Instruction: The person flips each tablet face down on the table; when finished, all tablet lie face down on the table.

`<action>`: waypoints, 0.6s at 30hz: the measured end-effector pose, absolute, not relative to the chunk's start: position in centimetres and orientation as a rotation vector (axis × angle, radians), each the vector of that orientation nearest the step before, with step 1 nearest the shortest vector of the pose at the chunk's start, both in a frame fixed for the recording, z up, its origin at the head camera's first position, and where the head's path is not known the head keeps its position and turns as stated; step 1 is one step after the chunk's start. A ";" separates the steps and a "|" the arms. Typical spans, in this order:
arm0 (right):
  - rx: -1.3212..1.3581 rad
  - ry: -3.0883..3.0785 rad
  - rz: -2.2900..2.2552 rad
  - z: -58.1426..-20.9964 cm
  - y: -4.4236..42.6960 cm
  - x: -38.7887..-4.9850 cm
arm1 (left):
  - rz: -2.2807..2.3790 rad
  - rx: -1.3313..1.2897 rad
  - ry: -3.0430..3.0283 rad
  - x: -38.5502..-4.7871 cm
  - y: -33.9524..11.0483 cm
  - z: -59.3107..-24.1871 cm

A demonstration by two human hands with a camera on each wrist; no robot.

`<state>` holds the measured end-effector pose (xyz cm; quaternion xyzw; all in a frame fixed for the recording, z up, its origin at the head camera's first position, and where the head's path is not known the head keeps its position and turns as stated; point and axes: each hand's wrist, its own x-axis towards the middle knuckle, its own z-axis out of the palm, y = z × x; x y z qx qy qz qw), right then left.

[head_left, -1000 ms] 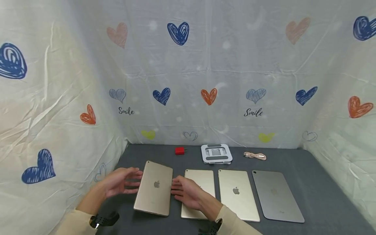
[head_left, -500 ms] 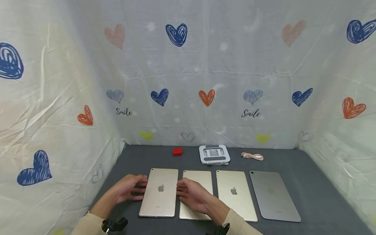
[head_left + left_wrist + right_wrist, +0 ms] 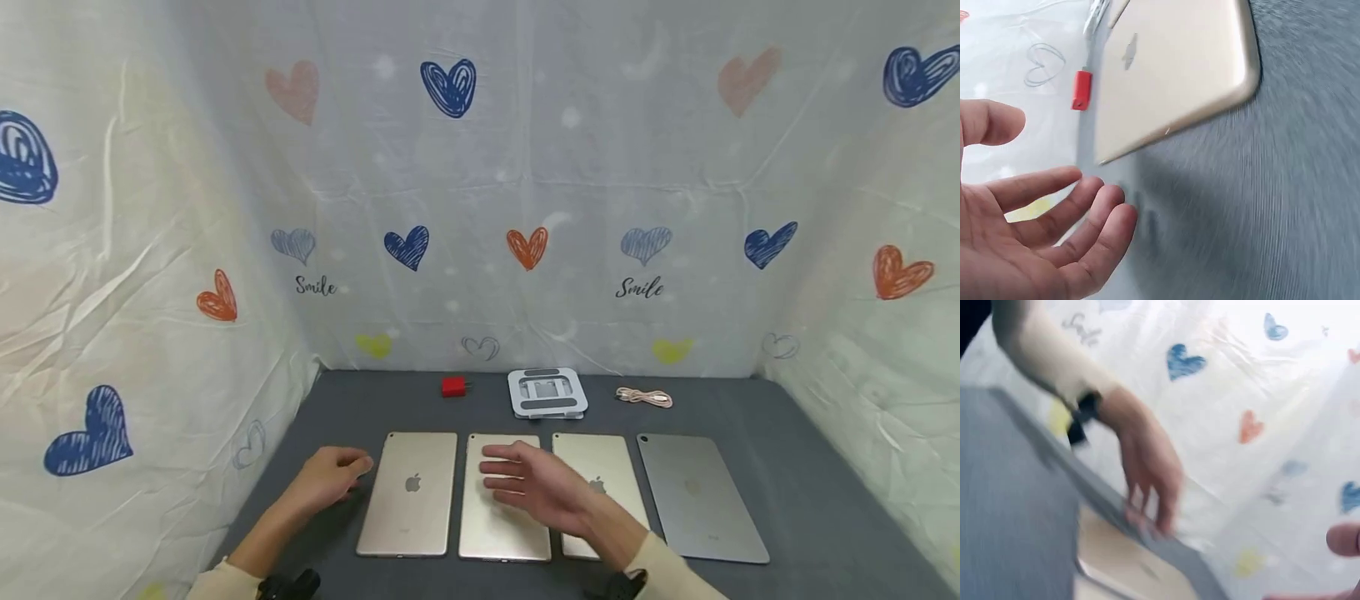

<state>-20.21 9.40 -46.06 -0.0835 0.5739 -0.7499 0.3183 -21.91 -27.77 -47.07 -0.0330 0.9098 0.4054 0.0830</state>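
Four tablets lie back-up in a row. Just left of the leftmost gold tablet [image 3: 408, 517], my left hand [image 3: 330, 479] hovers with nothing in it; the left wrist view shows its fingers [image 3: 1107, 240] relaxed and apart from the tablet's edge. My right hand [image 3: 543, 487] is over the second gold tablet [image 3: 498, 537] and partly hides the third gold tablet [image 3: 596, 450]. Its fingers are straight and hold nothing. The grey tablet [image 3: 701, 500] lies at the right end. The right wrist view is blurred and shows the left hand [image 3: 1154, 472] beyond a gold tablet.
Along the back of the dark grey table [image 3: 817, 483] lie a red charger plug [image 3: 453, 387], a folded white-and-grey stand [image 3: 547, 393] and a coiled pinkish cable [image 3: 645, 397]. A white heart-printed curtain [image 3: 465, 167] encloses the back and sides.
The leftmost gold tablet, earlier tilted up between both hands, came down flat on the table. My right hand has moved away to the right; my left hand has let go and stays beside it.
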 end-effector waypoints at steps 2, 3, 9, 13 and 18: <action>-0.291 1.582 -1.959 -44.7 12.9 -20.0 | 1.145 -0.052 2.793 -21.2 -28.9 -45.9; -0.329 1.636 -1.942 -43.8 14.8 -19.7 | 1.118 -0.029 2.829 -20.7 -29.6 -45.0; -0.699 2.392 -1.616 -37.9 24.9 -17.2 | 0.976 0.152 3.181 -18.2 -32.9 -37.2; -0.814 3.124 -1.081 -34.4 29.5 -15.9 | 0.794 0.344 3.537 -16.9 -33.8 -31.9; -0.909 3.645 -0.594 -32.4 34.6 -16.8 | 0.509 0.565 3.823 -16.3 -33.6 -28.3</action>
